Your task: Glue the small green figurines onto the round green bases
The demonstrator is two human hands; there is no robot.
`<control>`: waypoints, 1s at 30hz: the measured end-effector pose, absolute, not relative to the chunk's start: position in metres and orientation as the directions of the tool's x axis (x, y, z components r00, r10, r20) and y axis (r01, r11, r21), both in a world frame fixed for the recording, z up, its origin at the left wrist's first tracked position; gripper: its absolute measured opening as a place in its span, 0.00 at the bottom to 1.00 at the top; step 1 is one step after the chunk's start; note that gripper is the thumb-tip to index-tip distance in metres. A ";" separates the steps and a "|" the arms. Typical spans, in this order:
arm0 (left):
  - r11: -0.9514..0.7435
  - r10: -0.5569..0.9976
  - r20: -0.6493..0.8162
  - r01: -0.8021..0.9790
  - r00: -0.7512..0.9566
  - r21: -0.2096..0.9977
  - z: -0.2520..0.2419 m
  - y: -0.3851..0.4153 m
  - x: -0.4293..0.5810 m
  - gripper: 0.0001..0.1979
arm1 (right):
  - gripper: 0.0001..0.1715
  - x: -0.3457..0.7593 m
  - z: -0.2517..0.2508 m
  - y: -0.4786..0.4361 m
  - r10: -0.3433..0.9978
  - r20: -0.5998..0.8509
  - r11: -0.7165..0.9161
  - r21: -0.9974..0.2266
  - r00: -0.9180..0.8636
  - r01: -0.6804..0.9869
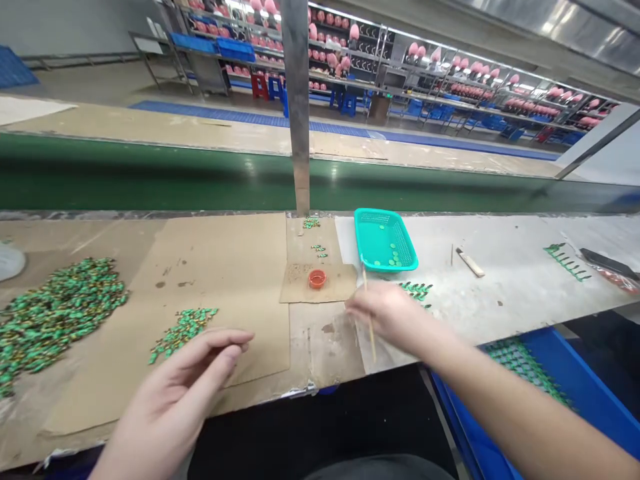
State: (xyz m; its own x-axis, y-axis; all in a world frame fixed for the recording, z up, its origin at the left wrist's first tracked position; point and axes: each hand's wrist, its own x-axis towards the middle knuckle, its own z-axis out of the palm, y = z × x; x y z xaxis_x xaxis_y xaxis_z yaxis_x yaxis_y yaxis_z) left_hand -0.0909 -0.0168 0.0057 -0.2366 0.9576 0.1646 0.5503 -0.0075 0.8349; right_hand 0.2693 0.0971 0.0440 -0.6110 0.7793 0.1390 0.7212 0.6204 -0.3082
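A small cup [317,279] sits on cardboard [340,283], left of a plastic basket [385,240]

1. Here's the left hand [185,380], low in view and nearer the camera than the right, pointing across toward its partner.
2. Its fingers [220,343] curl loosely together, relaxed, with nothing clearly gripped.
3. Over to the right hand [385,313], stretched farther forward, well apart from the left, fingertips angled down and leftward.
4. Its fingers [357,308] bunch close together; whether they're closed on anything, we can't quite tell.
5. The bare right forearm [525,400] runs long from the lower right corner up to that hand, with the wrist gently bent.
6. The left forearm [120,460] barely enters at the bottom edge, mostly cut off.
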 end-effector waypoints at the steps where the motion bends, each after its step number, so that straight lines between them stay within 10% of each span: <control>1: -0.016 0.974 0.129 0.510 -0.187 0.860 0.008 -0.018 -0.081 0.30 | 0.13 0.260 0.030 0.080 0.755 0.179 0.652 -0.315 -0.631 0.690; 9: -0.134 0.988 0.151 0.406 -0.012 0.904 0.013 -0.011 -0.052 0.17 | 0.07 0.247 -0.019 0.029 0.729 0.407 0.684 -0.471 -0.550 0.557; 30: -0.410 0.912 0.353 0.483 0.209 0.774 -0.009 -0.004 -0.034 0.14 | 0.08 0.222 -0.004 0.027 0.827 0.250 0.553 -0.522 -0.503 0.649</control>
